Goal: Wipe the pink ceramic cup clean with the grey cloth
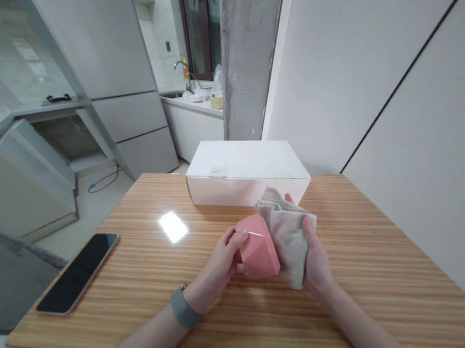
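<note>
A pink faceted bowl (257,247) is tilted on its side above the table, gripped at its left by my left hand (229,251). My left thumb lies on the bowl's outer wall, and the other fingers are partly hidden behind it. My right hand (315,257) is closed on a folded grey-beige cloth (289,238), with the thumb over its front. The cloth is right up against the bowl's right side; whether it touches the inside is hidden from me. A grey band (184,308) is around my left wrist.
A white box (246,163) lies at the table's far edge, just beyond my hands. A dark-screened phone (78,274) rests on the left of the wooden table (149,253). A white wall (374,81) rises along the right. Behind are a sink counter and kitchen cabinets.
</note>
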Demonstrator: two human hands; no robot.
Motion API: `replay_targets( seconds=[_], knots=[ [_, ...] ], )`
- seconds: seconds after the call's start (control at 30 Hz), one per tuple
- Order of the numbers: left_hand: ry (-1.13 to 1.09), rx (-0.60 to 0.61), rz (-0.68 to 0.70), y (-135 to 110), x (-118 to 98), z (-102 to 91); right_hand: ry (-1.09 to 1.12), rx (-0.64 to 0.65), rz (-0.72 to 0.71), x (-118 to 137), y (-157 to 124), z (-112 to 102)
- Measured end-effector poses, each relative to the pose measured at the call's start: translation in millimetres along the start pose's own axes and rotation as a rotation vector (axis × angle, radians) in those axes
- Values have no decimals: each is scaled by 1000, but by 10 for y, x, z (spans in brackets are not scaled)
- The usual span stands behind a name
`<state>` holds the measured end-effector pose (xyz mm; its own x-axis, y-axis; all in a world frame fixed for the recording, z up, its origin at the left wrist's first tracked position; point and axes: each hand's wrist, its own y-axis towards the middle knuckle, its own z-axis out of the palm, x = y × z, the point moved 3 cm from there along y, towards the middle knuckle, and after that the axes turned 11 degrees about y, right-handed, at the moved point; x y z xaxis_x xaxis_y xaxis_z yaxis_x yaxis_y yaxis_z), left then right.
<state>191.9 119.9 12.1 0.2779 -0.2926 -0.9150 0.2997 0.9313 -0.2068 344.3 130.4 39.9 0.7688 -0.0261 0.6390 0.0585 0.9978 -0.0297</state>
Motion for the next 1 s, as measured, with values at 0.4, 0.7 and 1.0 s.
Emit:
replay_targets(
  seconds=[0.4, 0.7, 1.0],
  knots=[
    [356, -176, 269, -13, -241, -85, 100, -224, 595, -77, -20, -109],
    [1022, -173, 737, -170, -354, 64, 134, -86, 529, -237, -43, -20],
    [713, -330, 473, -75, -281, -34, 46, -22, 474, -278, -105, -69]
  ],
)
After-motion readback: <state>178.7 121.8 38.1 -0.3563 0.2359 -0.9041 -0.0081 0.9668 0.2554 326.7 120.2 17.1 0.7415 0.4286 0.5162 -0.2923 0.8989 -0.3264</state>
